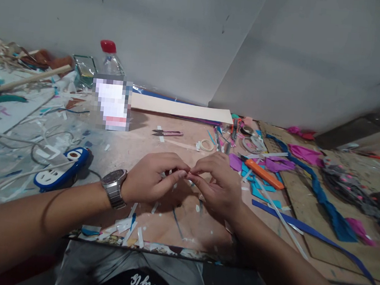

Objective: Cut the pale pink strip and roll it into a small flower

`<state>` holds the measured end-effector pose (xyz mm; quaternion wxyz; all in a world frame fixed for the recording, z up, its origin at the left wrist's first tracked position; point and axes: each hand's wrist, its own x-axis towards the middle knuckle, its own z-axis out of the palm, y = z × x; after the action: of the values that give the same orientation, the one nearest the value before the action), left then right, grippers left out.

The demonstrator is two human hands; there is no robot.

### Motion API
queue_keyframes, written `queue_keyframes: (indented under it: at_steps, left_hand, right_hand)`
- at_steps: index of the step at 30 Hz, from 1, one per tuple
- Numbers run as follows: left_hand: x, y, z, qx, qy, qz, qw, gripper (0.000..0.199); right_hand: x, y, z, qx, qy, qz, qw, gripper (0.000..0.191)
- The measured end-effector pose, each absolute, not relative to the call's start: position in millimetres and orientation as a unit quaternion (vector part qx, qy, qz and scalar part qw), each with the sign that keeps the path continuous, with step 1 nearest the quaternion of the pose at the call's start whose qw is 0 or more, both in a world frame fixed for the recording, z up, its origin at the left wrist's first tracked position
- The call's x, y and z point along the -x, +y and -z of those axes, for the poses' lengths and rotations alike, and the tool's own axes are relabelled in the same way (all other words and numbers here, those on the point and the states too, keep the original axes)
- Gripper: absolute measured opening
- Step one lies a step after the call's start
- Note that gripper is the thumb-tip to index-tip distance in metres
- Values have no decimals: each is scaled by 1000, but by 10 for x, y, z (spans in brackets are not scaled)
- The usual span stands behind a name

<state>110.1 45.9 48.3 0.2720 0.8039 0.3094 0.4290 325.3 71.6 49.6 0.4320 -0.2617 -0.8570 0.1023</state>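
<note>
Over the middle of the table, my left hand (155, 175) and my right hand (220, 181) meet at the fingertips. Thumb and forefinger of each are pinched together, and whatever they hold between them is too small to make out. A metal watch is on my left wrist. Beyond the hands lie small thread snips (168, 133) and a pale ring of tape (206, 145). An orange cutter (264, 173) rests right of my right hand, among blue and purple scraps.
A blue and white power strip (61, 169) with cables lies at the left. Behind it stands a red-capped bottle (113, 65). Long cream strips (183, 109) lie near the wall. Blue ribbon (319, 191) crosses cardboard (295, 170) on the right.
</note>
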Motion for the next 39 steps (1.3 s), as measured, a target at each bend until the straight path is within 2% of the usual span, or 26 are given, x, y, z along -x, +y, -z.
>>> queue_keyframes:
  at_steps: [19,27,31,39]
  left_hand:
    - [-1126,436,-527,-779,301,-433,338,14]
    - [-1141,443,-498,-728,320,-419,439,12]
    - [-1148,451,-493,-719,322,-422,449,11]
    - [-1139,478,-459,-701,329,-438,457,15]
  right_hand:
    - [-3239,683,-500,243,-863,-105,430,10]
    - [-3236,679,-483,252,-862,-106,427,23]
    - [-3234,673,-488,253,-863,-108,423,26]
    - [-3236,676,-501,255,-861,-100,428,15]
